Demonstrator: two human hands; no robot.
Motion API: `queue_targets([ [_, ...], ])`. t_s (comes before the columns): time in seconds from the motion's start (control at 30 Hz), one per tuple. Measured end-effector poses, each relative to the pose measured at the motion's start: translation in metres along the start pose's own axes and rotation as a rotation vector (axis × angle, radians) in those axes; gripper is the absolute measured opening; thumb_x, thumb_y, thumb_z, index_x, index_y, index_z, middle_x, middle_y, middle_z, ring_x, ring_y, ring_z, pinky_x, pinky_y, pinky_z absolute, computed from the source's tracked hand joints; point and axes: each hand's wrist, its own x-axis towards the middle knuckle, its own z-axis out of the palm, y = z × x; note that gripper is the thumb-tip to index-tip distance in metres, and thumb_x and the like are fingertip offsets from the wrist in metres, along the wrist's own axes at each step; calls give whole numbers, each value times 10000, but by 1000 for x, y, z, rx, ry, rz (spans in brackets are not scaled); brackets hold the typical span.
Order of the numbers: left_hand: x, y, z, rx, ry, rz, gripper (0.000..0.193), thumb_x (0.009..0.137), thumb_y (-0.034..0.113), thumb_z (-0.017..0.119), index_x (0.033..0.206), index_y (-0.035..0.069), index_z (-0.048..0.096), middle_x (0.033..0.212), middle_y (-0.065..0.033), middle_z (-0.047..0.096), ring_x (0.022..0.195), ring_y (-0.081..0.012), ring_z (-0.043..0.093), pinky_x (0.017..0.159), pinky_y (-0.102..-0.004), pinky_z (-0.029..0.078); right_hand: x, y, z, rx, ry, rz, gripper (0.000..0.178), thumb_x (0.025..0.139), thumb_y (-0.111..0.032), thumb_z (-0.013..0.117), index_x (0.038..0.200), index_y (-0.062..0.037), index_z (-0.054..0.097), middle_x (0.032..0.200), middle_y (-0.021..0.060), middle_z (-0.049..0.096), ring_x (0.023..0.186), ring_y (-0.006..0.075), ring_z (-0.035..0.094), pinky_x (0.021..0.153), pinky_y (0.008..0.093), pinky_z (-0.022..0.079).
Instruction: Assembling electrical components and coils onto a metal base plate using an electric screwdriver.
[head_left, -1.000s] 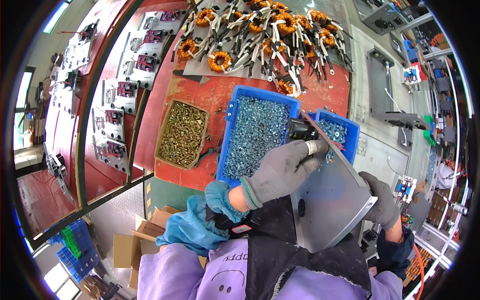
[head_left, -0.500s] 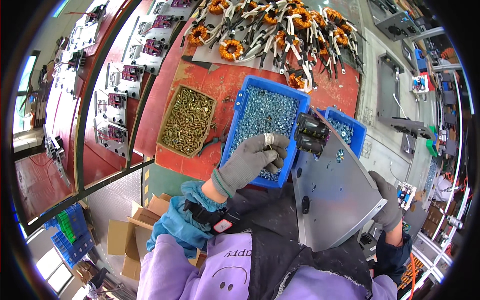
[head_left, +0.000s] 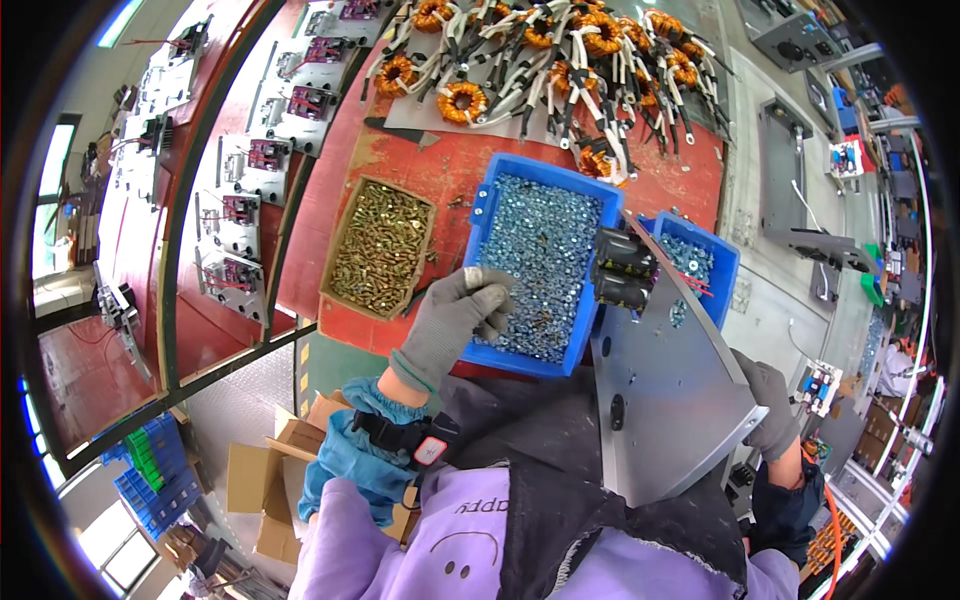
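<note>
My left hand (head_left: 462, 318), in a grey glove with tape round a finger, is over the near left edge of a blue bin (head_left: 472, 240) of small silvery nuts (head_left: 535, 235). Its fingers are curled together, hiding whatever is between them. With my right hand (head_left: 765, 405), also gloved, I grip the right edge of a bent grey metal panel (head_left: 665, 400). The panel stands tilted against my lap, with holes in its face. Several black cylindrical capacitors (head_left: 622, 268) sit at its far left end, beside the bin.
A cardboard tray of brassy screws (head_left: 380, 250) lies left of the bin. A second blue bin (head_left: 728, 285) stands partly behind the panel. Copper-wound ring coils (head_left: 462, 102) with cables cover the far table. Racks of assembled plates (head_left: 240, 210) stand left; an open carton (head_left: 250, 480) is below.
My left hand has moved left, from over the nuts to the bin's near left edge, with its fingers curled. My right hand still holds the panel, which has hardly moved.
</note>
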Motion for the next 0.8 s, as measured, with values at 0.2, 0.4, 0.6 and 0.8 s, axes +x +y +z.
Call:
queue_targets([
  [0.2, 26, -15, -61, 1194, 749, 678, 181, 894, 85, 593, 1037, 103, 701, 884, -55, 698, 740, -158, 645, 695, -331, 516, 10, 0, -1, -45, -16, -11, 918, 448, -331, 878, 1262, -94, 525, 904, 122, 664, 718, 364, 589, 691, 438, 460],
  [0.4, 111, 9, -95, 398, 571, 408, 281, 861, 108, 581, 1125, 46, 654, 1021, -142, 682, 909, -197, 642, 710, -336, 501, 7, -4, 1, -53, -33, 53, 884, 441, -287, 863, 1242, -94, 543, 853, 119, 651, 698, 362, 585, 673, 439, 471],
  [0.6, 255, 68, -97, 677, 568, -44, 655, 796, 419, 628, 1265, -30, 545, 1262, -274, 576, 1176, -355, 576, 947, -389, 461, 4, -7, 3, -45, -46, 105, 837, 457, -258, 834, 1221, -83, 540, 828, 115, 653, 681, 356, 595, 676, 420, 479],
  [0.8, 302, 79, -89, 548, 802, -188, 822, 716, 458, 669, 1345, -38, 487, 1307, -265, 553, 1204, -387, 547, 1036, -377, 408, -1, -10, 3, -41, -31, 111, 822, 490, -300, 839, 1219, -80, 530, 842, 110, 664, 714, 345, 622, 675, 414, 476],
])
